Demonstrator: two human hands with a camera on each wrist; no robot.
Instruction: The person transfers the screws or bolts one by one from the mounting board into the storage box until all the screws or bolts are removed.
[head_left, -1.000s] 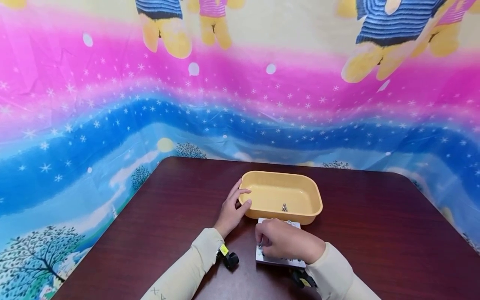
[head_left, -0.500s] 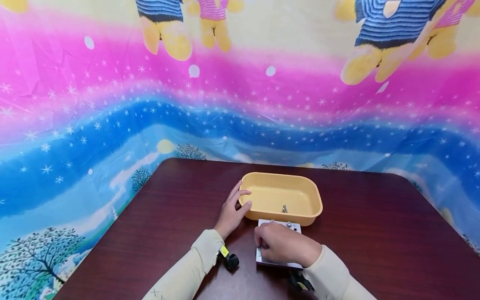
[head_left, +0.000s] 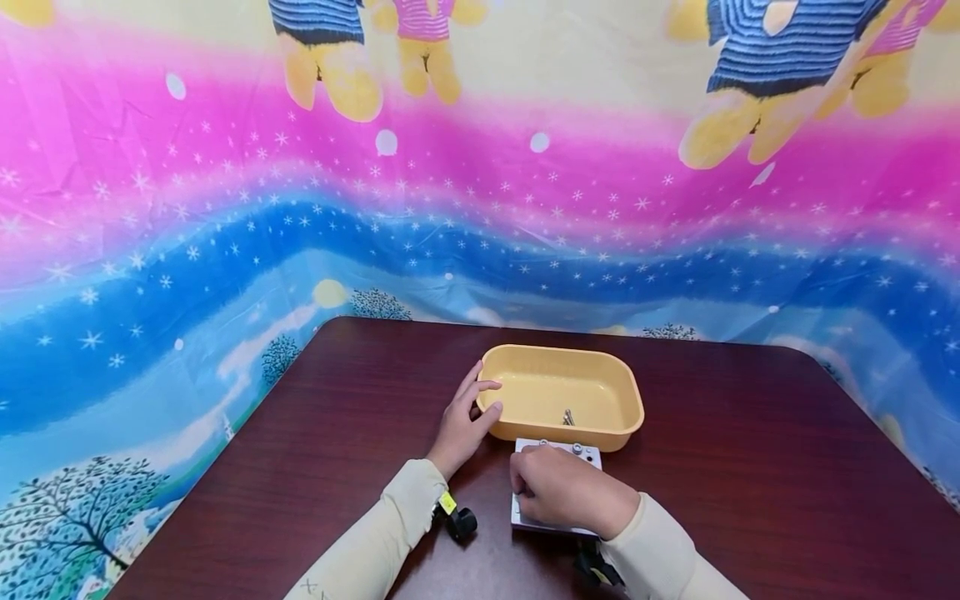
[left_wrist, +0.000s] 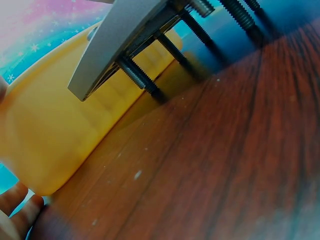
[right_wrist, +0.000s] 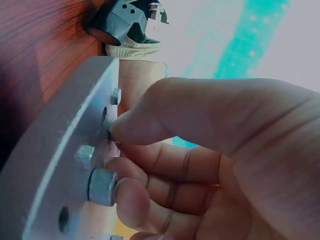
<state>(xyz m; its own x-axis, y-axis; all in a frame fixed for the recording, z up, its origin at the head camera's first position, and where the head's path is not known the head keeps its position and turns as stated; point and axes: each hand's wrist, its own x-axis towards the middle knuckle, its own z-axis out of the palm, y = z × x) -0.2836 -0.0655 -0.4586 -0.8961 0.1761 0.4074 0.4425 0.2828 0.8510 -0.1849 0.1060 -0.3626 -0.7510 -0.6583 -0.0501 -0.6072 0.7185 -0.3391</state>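
Observation:
My left hand (head_left: 459, 429) holds the left end of a yellow plastic tray (head_left: 633, 408), its fingers spread about the rim and corner. A grey metal plate (head_left: 525, 518) stands off the table just in front of the tray, with threaded bolts (left_wrist: 135, 74) jutting out below it. Over the plate's left part, my right hand (head_left: 573, 492) has thumb and fingertips brought together at the top face, pinching a small bolt mostly hidden by them. Beside these fingertips the right wrist view shows a socket-head bolt (right_wrist: 102, 187), a smaller bolt head (right_wrist: 85, 154) and a bare hole (right_wrist: 64, 219).
Several small bolts (head_left: 568, 417) lie inside the tray near its front wall. The dark red wooden table (head_left: 360, 392) extends to both sides, with a printed cloth (head_left: 480, 217) hanging behind it. A wrist camera (head_left: 461, 522) sits beneath the left sleeve.
My right hand has shifted slightly left and turned a little over the plate, uncovering more of the bolt heads along its far edge. The left hand and tray stay in place.

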